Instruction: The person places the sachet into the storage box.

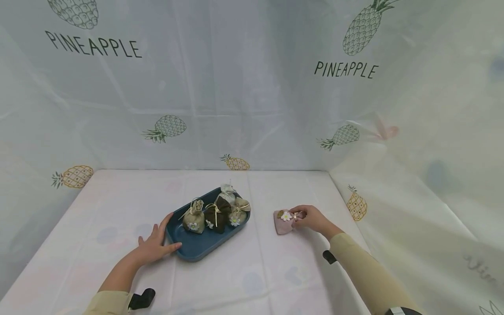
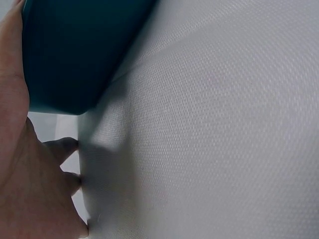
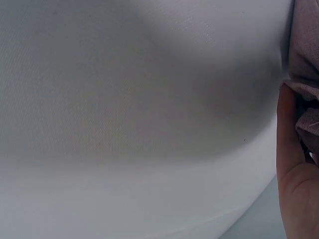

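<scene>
In the head view, a blue tray (image 1: 193, 251) lies slanted on the table, bearing several small drawstring pouches. My left hand (image 1: 151, 249) rests spread against its left end, thumb at the near rim and index finger along the left edge. The left wrist view shows the tray's side (image 2: 75, 59) beside the thumb, with other fingertips at the tablecloth. To the tray's right, a pink drawstring pouch (image 1: 282, 225) with a white flower is pinched at its gathered neck by my right hand (image 1: 313, 218). Pink cloth (image 3: 305, 40) and the thumb show at the right wrist view's edge.
Inside the tray are an olive-tan pouch (image 1: 194, 218), a dark brown pouch (image 1: 220, 216), a beige pouch (image 1: 238, 212) and a white pouch (image 1: 227, 194). A white cloth (image 1: 220, 288) covers the table. Pineapple-print sheeting (image 1: 244, 87) hangs behind and along the sides.
</scene>
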Demonstrator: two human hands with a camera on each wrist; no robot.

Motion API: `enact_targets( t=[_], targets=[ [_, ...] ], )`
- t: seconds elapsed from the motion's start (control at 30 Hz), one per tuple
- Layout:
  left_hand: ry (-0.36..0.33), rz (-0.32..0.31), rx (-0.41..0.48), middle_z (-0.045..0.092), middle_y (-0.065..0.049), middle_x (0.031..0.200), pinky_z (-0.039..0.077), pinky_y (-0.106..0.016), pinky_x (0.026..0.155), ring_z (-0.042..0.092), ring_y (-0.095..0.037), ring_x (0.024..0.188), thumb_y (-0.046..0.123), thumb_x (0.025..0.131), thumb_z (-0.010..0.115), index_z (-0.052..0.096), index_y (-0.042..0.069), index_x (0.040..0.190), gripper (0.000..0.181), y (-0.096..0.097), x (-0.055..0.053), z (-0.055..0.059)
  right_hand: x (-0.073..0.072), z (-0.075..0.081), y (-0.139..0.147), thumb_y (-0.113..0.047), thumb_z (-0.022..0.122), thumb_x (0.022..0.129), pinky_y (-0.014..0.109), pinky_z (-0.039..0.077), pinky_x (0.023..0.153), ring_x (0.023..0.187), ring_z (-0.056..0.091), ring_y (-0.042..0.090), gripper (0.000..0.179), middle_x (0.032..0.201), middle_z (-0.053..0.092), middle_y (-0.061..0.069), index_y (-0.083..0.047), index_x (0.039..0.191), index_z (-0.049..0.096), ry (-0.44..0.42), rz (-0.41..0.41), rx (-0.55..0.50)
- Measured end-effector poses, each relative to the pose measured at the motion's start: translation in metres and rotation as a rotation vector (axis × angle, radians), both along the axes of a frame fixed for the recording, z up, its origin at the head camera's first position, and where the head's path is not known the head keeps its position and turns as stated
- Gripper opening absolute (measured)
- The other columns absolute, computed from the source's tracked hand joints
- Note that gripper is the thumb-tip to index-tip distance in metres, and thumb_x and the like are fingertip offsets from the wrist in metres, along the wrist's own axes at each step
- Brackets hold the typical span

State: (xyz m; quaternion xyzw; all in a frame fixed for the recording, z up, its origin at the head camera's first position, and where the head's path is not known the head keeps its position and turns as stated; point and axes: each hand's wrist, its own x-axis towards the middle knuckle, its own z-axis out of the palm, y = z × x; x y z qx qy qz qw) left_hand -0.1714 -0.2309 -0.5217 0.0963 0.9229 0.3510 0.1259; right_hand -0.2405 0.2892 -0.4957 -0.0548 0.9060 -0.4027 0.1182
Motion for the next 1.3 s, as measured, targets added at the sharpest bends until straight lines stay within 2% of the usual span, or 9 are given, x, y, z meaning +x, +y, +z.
enact_targets(
  t=[0.37,0.8,1.03,1.3],
  targets=[
    [-0.013,0.000,0.008,0.009,-0.040,0.152,-0.007,-0.085,0.089,-0.001,-0.063,0.135,0.045,0.088,0.069,0.000,0.014,0.155,0.100,0.000,0.001,0.002,0.000,0.005,-0.014,-0.010,0.084,0.074,0.032,0.043,0.071,0.087,0.048,0.021,0.038,0.105,0.061,0.006,-0.009,0.110,0.071,0.016,0.028,0.011],
    [0.002,-0.004,0.011,0.009,-0.040,0.151,-0.007,-0.084,0.089,0.000,-0.062,0.136,0.046,0.089,0.068,-0.002,0.016,0.155,0.100,-0.003,0.001,-0.002,-0.001,0.008,-0.034,-0.006,0.082,0.074,0.030,0.041,0.063,0.079,0.045,0.019,0.033,0.086,0.054,0.005,-0.010,0.105,0.071,0.026,0.099,0.027],
    [0.003,0.001,0.008,0.010,-0.040,0.151,-0.007,-0.085,0.089,0.000,-0.063,0.135,0.046,0.088,0.068,-0.001,0.015,0.155,0.100,-0.002,0.001,-0.001,-0.001,0.012,-0.046,0.000,0.079,0.072,0.028,0.045,0.062,0.079,0.049,0.018,0.031,0.092,0.058,0.003,-0.008,0.101,0.070,0.042,0.129,0.034],
    [0.007,0.002,0.008,0.010,-0.040,0.151,-0.006,-0.085,0.089,0.001,-0.063,0.135,0.046,0.088,0.068,-0.001,0.016,0.155,0.100,-0.002,0.000,-0.001,-0.001,0.008,-0.061,0.005,0.075,0.069,0.028,0.048,0.063,0.079,0.053,0.016,0.031,0.093,0.061,0.001,-0.009,0.096,0.070,0.055,0.184,0.037]
  ],
)
